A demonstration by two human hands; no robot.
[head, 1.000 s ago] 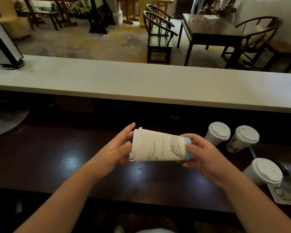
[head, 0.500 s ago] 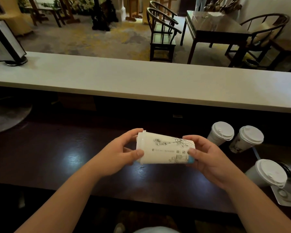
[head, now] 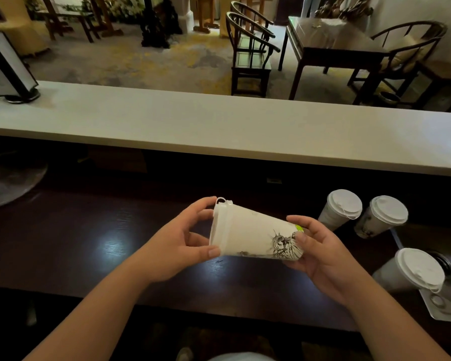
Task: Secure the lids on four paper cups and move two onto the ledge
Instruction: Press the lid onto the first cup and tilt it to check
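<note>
A white paper cup (head: 255,234) with a printed drawing lies on its side in the air above the dark counter, its white lid (head: 220,225) pointing left. My left hand (head: 182,239) pinches the lid's rim with thumb below and fingers above. My right hand (head: 320,252) grips the cup's base end. Three lidded cups stand at the right: one (head: 340,209), a second (head: 382,216) beside it, and a third (head: 412,272) nearer me. The pale ledge (head: 219,128) runs across above the counter.
A dark wooden counter (head: 89,243) lies under my hands. A black-and-white sign stand (head: 8,71) sits on the ledge's far left. A white tray (head: 445,306) lies at the right edge. Chairs and tables stand in the room beyond.
The cup has turned about its long axis between my hands, showing a different printed drawing and a green band at the base. Its lid end has tipped slightly upward.
</note>
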